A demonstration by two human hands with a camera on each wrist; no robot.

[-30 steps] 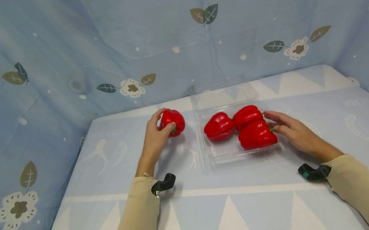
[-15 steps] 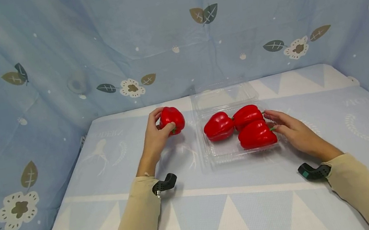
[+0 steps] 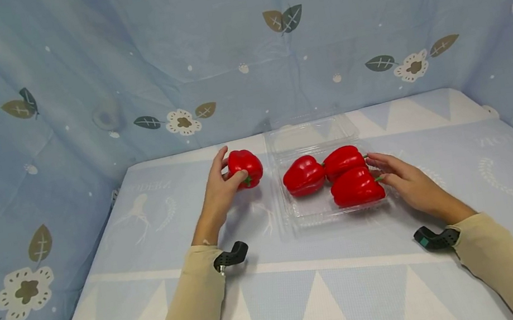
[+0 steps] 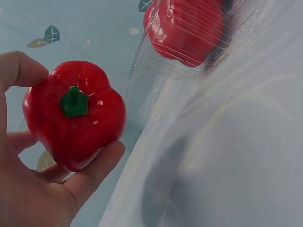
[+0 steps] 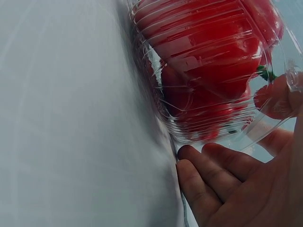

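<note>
My left hand [image 3: 218, 193] holds a glossy red bell pepper [image 3: 248, 166] left of the clear plastic container [image 3: 313, 209]. In the left wrist view the pepper's green stem [image 4: 74, 102] faces the camera, with thumb and fingers around its sides. Three more red bell peppers lie in the container: one at the left [image 3: 304, 176], one at the back right [image 3: 344, 161] and one at the front right [image 3: 357, 187]. My right hand [image 3: 414, 189] holds the container's right edge. Through the plastic, one fingertip [image 5: 274, 99] shows near a green stem; other fingers touch the outer wall.
The container's hinged lid [image 3: 310, 134] lies folded back behind it. A pale blue and white patterned cloth [image 3: 285, 302] covers the table. Blue printed curtains [image 3: 227, 46] hang behind and at both sides. Each wrist wears a black band [image 3: 232, 256].
The left hand has carried its pepper slightly to the right, toward the container. Its fingers have straightened a little. The right hand and the container have stayed in place.
</note>
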